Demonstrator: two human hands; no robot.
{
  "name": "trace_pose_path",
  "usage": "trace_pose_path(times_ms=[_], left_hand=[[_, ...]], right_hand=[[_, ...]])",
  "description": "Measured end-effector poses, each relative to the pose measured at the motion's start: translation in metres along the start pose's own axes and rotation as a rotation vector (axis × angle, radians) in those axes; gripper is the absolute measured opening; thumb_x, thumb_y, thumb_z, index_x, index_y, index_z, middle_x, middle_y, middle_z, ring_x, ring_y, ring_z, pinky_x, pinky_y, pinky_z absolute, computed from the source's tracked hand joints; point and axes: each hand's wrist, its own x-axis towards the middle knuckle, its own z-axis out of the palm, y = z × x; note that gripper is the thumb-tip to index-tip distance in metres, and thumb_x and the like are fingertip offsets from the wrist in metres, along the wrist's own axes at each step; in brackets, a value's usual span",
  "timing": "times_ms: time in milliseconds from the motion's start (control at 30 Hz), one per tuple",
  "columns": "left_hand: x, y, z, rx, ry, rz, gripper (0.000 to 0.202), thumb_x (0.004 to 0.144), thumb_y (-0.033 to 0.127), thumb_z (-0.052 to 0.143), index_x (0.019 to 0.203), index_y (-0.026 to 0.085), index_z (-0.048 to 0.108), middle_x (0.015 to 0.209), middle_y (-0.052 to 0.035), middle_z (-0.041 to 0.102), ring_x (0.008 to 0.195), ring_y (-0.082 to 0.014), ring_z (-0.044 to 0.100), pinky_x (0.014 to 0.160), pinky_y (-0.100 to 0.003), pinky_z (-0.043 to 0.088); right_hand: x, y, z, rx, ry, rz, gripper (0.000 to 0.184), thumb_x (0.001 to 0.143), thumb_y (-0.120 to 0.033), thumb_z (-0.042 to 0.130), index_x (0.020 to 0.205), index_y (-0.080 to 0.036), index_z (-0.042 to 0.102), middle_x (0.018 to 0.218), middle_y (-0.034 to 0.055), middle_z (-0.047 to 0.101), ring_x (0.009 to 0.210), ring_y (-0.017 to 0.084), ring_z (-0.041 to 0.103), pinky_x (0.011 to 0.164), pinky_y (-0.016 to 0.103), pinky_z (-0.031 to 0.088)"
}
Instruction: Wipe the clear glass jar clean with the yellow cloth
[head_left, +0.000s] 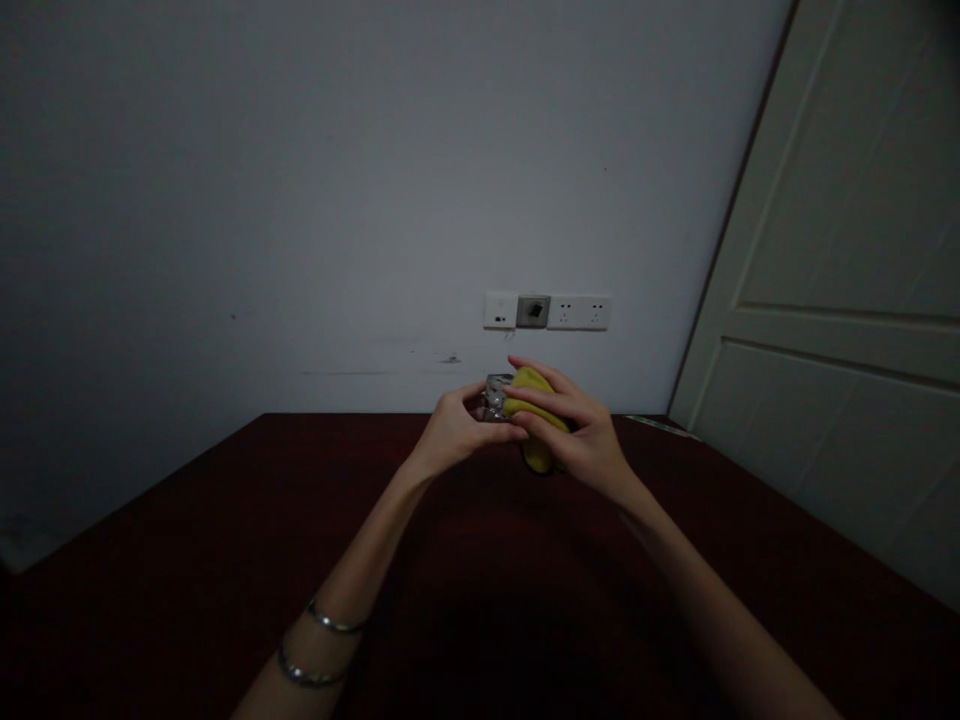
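Note:
Near the middle of the head view, my left hand is closed around a small clear, shiny object that looks like faceted glass; its exact kind cannot be made out. My right hand grips a yellow cloth, with its fingers bent over the folds. The cloth presses against the right side of the clear object. Both hands are held up above the dark red table, and part of the clear object is hidden by fingers and cloth.
The dark red tabletop spreads beneath my forearms. Behind it rises a pale wall with a row of sockets. On the right stands a light panelled door. A thin strip lies at the table's far right edge.

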Motion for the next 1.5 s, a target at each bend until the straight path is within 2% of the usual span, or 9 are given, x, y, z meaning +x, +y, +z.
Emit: trace_pose_path(times_ms=[233, 367, 600, 833, 933, 1033, 1167, 1400, 1500], left_hand=[[-0.003, 0.007, 0.005, -0.018, -0.059, -0.026, 0.062, 0.049, 0.027, 0.083, 0.105, 0.011, 0.062, 0.104, -0.0107, 0.067, 0.094, -0.0218, 0.062, 0.086, -0.037, 0.048], [-0.002, 0.009, 0.004, -0.032, -0.056, -0.038, 0.059, 0.049, 0.029, 0.082, 0.102, 0.012, 0.063, 0.101, -0.0087, 0.068, 0.091, -0.0211, 0.063, 0.085, -0.036, 0.049], [0.001, -0.002, -0.005, -0.095, -0.048, -0.161, 0.061, 0.051, 0.06, 0.075, 0.086, 0.01, 0.066, 0.08, -0.0067, 0.067, 0.071, -0.0169, 0.061, 0.067, -0.029, 0.049], [0.001, 0.0, -0.004, -0.045, -0.058, -0.181, 0.058, 0.056, 0.062, 0.071, 0.082, 0.011, 0.066, 0.076, -0.0068, 0.066, 0.067, -0.0148, 0.059, 0.064, -0.028, 0.048], [0.0, -0.002, -0.009, -0.067, -0.11, -0.152, 0.07, 0.053, 0.062, 0.073, 0.102, 0.012, 0.063, 0.091, -0.0107, 0.067, 0.077, -0.0184, 0.062, 0.065, -0.028, 0.049], [-0.002, -0.006, -0.016, -0.11, -0.195, -0.189, 0.098, 0.05, 0.051, 0.079, 0.134, 0.017, 0.041, 0.108, -0.0153, 0.064, 0.088, -0.0227, 0.063, 0.066, -0.028, 0.05], [-0.004, -0.008, -0.022, -0.113, -0.288, -0.242, 0.112, 0.053, 0.036, 0.081, 0.145, 0.017, 0.02, 0.111, -0.0175, 0.062, 0.097, -0.0262, 0.063, 0.075, -0.033, 0.052], [-0.005, -0.003, -0.018, 0.284, -0.128, -0.003, 0.116, 0.05, 0.027, 0.084, 0.146, 0.025, 0.019, 0.141, -0.0199, 0.039, 0.117, -0.0327, 0.052, 0.096, -0.048, 0.044], [-0.005, 0.0, -0.015, 0.39, -0.101, 0.062, 0.107, 0.051, 0.032, 0.084, 0.142, 0.02, 0.029, 0.138, -0.0176, 0.045, 0.122, -0.0321, 0.048, 0.104, -0.049, 0.037]], right_hand=[[0.004, 0.009, 0.001, 0.06, 0.186, 0.187, 0.024, 0.084, -0.038, 0.058, 0.103, -0.028, 0.07, 0.119, 0.0039, 0.065, 0.113, 0.022, 0.058, 0.103, 0.047, 0.041], [0.002, 0.01, -0.008, 0.073, 0.04, 0.144, 0.031, 0.086, -0.041, 0.055, 0.113, -0.03, 0.064, 0.126, 0.0031, 0.06, 0.121, 0.022, 0.051, 0.107, 0.045, 0.037], [-0.003, 0.007, -0.015, -0.05, -0.264, 0.097, 0.095, 0.059, -0.04, 0.081, 0.14, -0.033, 0.031, 0.144, 0.0065, 0.036, 0.129, 0.028, 0.04, 0.109, 0.048, 0.032], [-0.007, 0.016, -0.003, -0.039, -0.147, 0.114, 0.088, 0.062, -0.037, 0.079, 0.138, -0.031, 0.034, 0.136, 0.0073, 0.044, 0.123, 0.027, 0.047, 0.107, 0.048, 0.035], [-0.008, 0.017, -0.003, -0.007, -0.133, 0.124, 0.088, 0.06, -0.036, 0.08, 0.136, -0.031, 0.037, 0.136, 0.0069, 0.045, 0.122, 0.027, 0.048, 0.107, 0.049, 0.036], [-0.009, 0.017, -0.002, 0.051, -0.11, 0.166, 0.087, 0.058, -0.034, 0.081, 0.135, -0.029, 0.041, 0.138, 0.0072, 0.045, 0.124, 0.027, 0.046, 0.107, 0.048, 0.035], [-0.009, 0.026, 0.004, 0.188, -0.051, 0.314, 0.089, 0.057, -0.034, 0.08, 0.136, -0.025, 0.04, 0.135, 0.0099, 0.05, 0.121, 0.027, 0.051, 0.103, 0.045, 0.042], [-0.005, 0.038, 0.011, 0.366, 0.045, 0.486, 0.085, 0.061, -0.034, 0.076, 0.137, -0.022, 0.04, 0.134, 0.0126, 0.053, 0.114, 0.027, 0.058, 0.094, 0.043, 0.05], [-0.004, 0.036, 0.012, 0.365, 0.017, 0.494, 0.084, 0.066, -0.037, 0.073, 0.139, -0.022, 0.036, 0.135, 0.0128, 0.052, 0.113, 0.026, 0.059, 0.092, 0.041, 0.052]])
